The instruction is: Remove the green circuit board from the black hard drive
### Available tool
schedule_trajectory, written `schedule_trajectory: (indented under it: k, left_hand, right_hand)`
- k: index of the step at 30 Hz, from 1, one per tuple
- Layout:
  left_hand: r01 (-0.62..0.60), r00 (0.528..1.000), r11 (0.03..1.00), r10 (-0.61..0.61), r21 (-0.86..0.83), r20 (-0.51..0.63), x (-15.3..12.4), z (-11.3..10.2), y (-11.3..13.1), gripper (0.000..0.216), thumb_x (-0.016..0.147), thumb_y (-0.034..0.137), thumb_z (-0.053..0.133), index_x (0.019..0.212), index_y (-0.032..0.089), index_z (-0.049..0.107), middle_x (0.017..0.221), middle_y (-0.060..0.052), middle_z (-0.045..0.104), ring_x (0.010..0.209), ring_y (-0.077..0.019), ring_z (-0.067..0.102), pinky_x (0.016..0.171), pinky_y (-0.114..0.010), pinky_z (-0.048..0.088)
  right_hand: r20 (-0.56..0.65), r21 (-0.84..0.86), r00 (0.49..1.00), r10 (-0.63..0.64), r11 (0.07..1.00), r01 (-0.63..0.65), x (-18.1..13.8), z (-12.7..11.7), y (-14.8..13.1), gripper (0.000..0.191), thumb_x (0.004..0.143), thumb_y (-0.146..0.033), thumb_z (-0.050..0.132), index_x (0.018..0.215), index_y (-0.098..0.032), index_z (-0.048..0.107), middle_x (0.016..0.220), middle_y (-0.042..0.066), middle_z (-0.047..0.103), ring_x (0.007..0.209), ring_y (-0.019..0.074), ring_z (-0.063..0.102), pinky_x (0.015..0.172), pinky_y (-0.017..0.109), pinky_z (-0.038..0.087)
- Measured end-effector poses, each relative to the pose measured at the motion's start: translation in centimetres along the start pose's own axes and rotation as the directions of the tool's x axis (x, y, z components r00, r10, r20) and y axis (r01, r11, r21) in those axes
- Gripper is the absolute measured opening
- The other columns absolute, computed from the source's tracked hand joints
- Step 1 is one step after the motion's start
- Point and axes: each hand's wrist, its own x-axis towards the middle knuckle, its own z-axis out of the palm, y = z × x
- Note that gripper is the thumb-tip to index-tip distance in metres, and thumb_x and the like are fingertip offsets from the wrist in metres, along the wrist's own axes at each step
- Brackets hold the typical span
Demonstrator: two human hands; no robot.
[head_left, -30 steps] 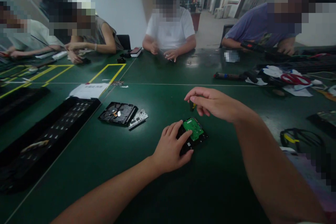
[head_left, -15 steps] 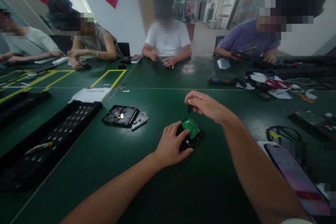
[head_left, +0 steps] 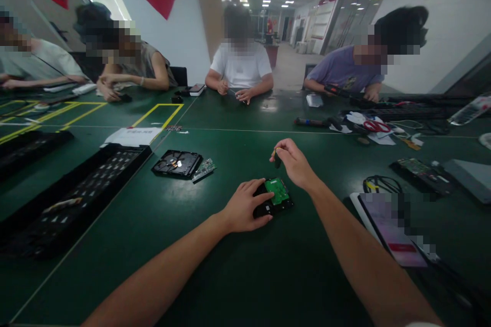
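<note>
A black hard drive with a green circuit board (head_left: 277,191) on top lies on the green table (head_left: 238,276). My left hand (head_left: 245,207) rests on its left side, fingers curled over the edge, holding it down. My right hand (head_left: 294,162) hovers just above and behind the drive, fingers pinched on a small dark tool (head_left: 276,158) with a yellowish mark. A second, opened hard drive (head_left: 177,163) with a loose circuit board (head_left: 203,169) beside it lies to the left.
Long black trays (head_left: 72,194) run along the left. A phone (head_left: 391,225), black cables (head_left: 379,184) and another board (head_left: 416,168) lie at the right. Several people sit at the far side; red scissors (head_left: 374,126) and tools lie near them.
The camera has tilted up and pulled back, so the hands look smaller. My right hand stayed pinched on the tool above the drive; my left hand stayed on the drive.
</note>
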Motion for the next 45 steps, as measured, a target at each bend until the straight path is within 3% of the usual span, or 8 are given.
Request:
schedule_trajectory:
  k: [7, 14, 17, 22, 27, 36, 40, 45]
  left_hand:
    - [-0.111, 0.99, 0.992, 0.115, -0.053, 0.087, -0.3, -0.8, -0.3, 0.068, 0.087, 0.058, 0.07, 0.147, 0.028, 0.057, 0.162, -0.018, 0.037, 0.145, -0.0395, 0.043, 0.116, -0.059, 0.038]
    - [-0.129, 0.987, 0.988, 0.136, -0.088, 0.08, 0.1, -0.6, -0.9, 0.068, 0.085, 0.058, 0.071, 0.144, 0.026, 0.06, 0.161, -0.019, 0.039, 0.145, -0.0391, 0.043, 0.116, -0.058, 0.038]
    - [-0.128, 0.988, 0.987, 0.135, -0.097, 0.069, 0.1, -0.8, -0.9, 0.067, 0.086, 0.057, 0.07, 0.144, 0.026, 0.059, 0.161, -0.018, 0.039, 0.145, -0.0382, 0.043, 0.117, -0.057, 0.037]
    - [-0.138, 0.985, 0.987, 0.145, -0.088, 0.088, 0.2, -0.8, -0.9, 0.067, 0.087, 0.057, 0.069, 0.145, 0.026, 0.058, 0.162, -0.018, 0.037, 0.145, -0.0396, 0.042, 0.116, -0.058, 0.038]
    - [-0.15, 0.982, 0.986, 0.157, -0.073, 0.102, 0.3, -0.8, -1.0, 0.068, 0.087, 0.057, 0.068, 0.146, 0.024, 0.057, 0.162, -0.019, 0.036, 0.145, -0.0401, 0.041, 0.117, -0.059, 0.038]
    - [-0.158, 0.982, 0.983, 0.166, -0.089, 0.091, 0.5, -1.1, -0.8, 0.066, 0.086, 0.053, 0.071, 0.143, 0.022, 0.059, 0.16, -0.019, 0.037, 0.144, -0.0404, 0.042, 0.116, -0.059, 0.039]
    - [-0.162, 0.981, 0.982, 0.17, -0.094, 0.09, 0.5, -0.8, -0.9, 0.066, 0.086, 0.053, 0.071, 0.143, 0.022, 0.058, 0.16, -0.019, 0.036, 0.143, -0.0409, 0.042, 0.116, -0.06, 0.04]
    - [-0.172, 0.98, 0.98, 0.181, -0.101, 0.085, 0.4, -0.6, -0.9, 0.067, 0.087, 0.052, 0.07, 0.145, 0.022, 0.057, 0.16, -0.019, 0.035, 0.145, -0.0405, 0.04, 0.117, -0.06, 0.04]
  right_hand:
    - [-0.051, 0.225, 0.997, -0.056, 0.972, 0.066, -3.7, 0.3, -0.3, 0.014, 0.099, -0.031, 0.049, 0.095, -0.024, 0.06, 0.085, 0.001, 0.064, 0.08, 0.0194, 0.061, 0.077, 0.035, 0.048]
    - [-0.165, 0.473, 0.985, -0.042, 0.873, 0.117, -3.8, 0.9, 0.3, 0.022, 0.098, -0.039, 0.048, 0.085, -0.023, 0.057, 0.072, -0.001, 0.052, 0.06, 0.0154, 0.047, 0.057, 0.03, 0.037]
    - [-0.199, 0.472, 0.979, -0.038, 0.872, 0.129, -3.8, 0.8, 0.5, 0.021, 0.098, -0.044, 0.051, 0.09, -0.025, 0.054, 0.073, -0.003, 0.052, 0.056, 0.0139, 0.044, 0.055, 0.029, 0.035]
    - [-0.208, 0.52, 0.978, -0.037, 0.842, 0.142, -3.8, 1.1, 0.7, 0.015, 0.095, -0.037, 0.058, 0.092, -0.026, 0.049, 0.08, -0.004, 0.055, 0.054, 0.0119, 0.046, 0.051, 0.027, 0.033]
    - [-0.269, 0.505, 0.961, -0.069, 0.839, 0.202, -3.8, 1.1, 0.5, 0.012, 0.094, -0.031, 0.06, 0.086, -0.023, 0.056, 0.089, 0.0, 0.059, 0.063, 0.0138, 0.056, 0.058, 0.03, 0.04]
    - [-0.332, 0.367, 0.935, -0.127, 0.895, 0.252, -5.0, 1.6, 0.4, 0.034, 0.106, -0.041, 0.046, 0.082, -0.023, 0.06, 0.075, 0.0, 0.053, 0.061, 0.0155, 0.048, 0.056, 0.031, 0.037]
    - [-0.333, 0.331, 0.935, -0.124, 0.913, 0.239, -5.6, 2.1, 0.7, 0.027, 0.103, -0.047, 0.051, 0.089, -0.024, 0.057, 0.076, -0.001, 0.052, 0.062, 0.0154, 0.046, 0.057, 0.03, 0.037]
    - [-0.34, 0.301, 0.929, -0.146, 0.919, 0.255, -6.2, 2.0, 0.6, 0.013, 0.104, -0.038, 0.053, 0.098, -0.028, 0.048, 0.078, -0.004, 0.054, 0.066, 0.0155, 0.053, 0.064, 0.031, 0.045]
